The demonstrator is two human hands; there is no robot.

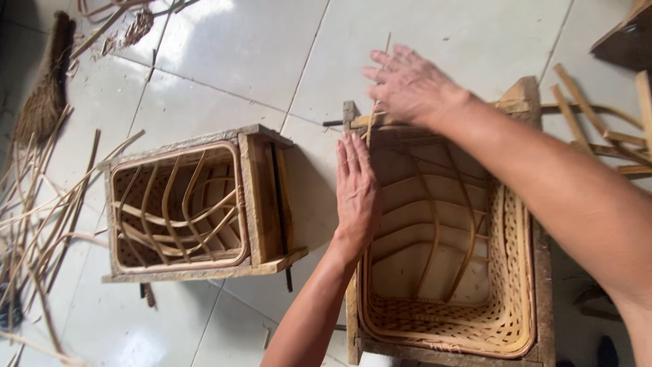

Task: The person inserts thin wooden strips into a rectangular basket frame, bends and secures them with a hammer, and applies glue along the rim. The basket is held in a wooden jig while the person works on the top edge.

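Left hand point(356, 187) flat and open against the woven basket's point(502, 312) left rim, right hand point(407, 85) spread just beyond, maybe pinching that thin bamboo strip point(382, 71), second basket frame point(180, 207) way off left.

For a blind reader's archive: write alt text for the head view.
Left hand lies flat on the left rim of a half-woven basket set in a wooden frame; right hand rests at its far edge by a thin strip. A second framed basket sits left on the tiled floor.
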